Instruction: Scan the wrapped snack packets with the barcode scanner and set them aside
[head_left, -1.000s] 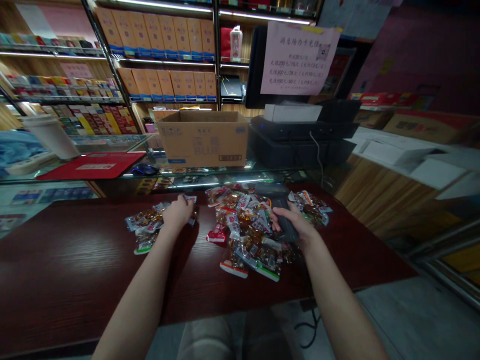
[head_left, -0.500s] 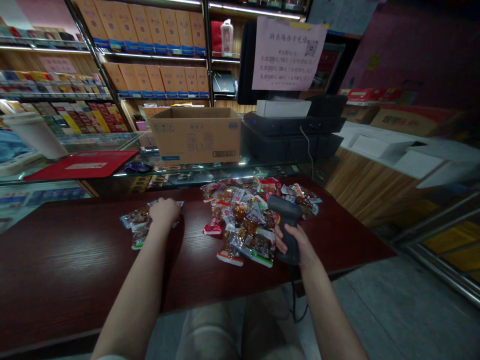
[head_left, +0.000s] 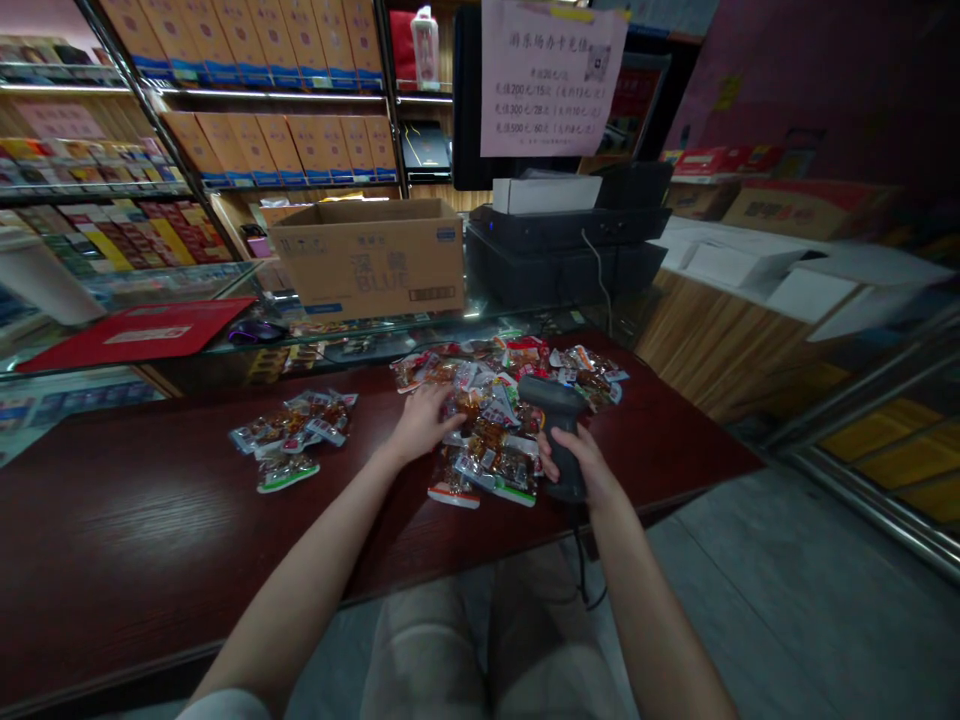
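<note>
My right hand grips the handle of a dark barcode scanner, whose head points left over a heap of packaged snacks. The heap is made of several small clear packets with red, green and orange edges. On the heap's left side rests my left hand, thumb and fingers apart, touching packets and partly covering them. Farther left on the dark wooden desk lies a smaller group of similar packets, apart from the heap.
Behind the desk, a glass counter holds a cardboard box, a red mat, a mouse and a white cup. A monitor with a paper sign stands above a black cash drawer. The scanner's cable hangs over the front edge.
My left hand has moved right, from the smaller group of packets to the heap, leaving that group uncovered. The scanner stays in my right hand over the heap. The view has shifted slightly.
</note>
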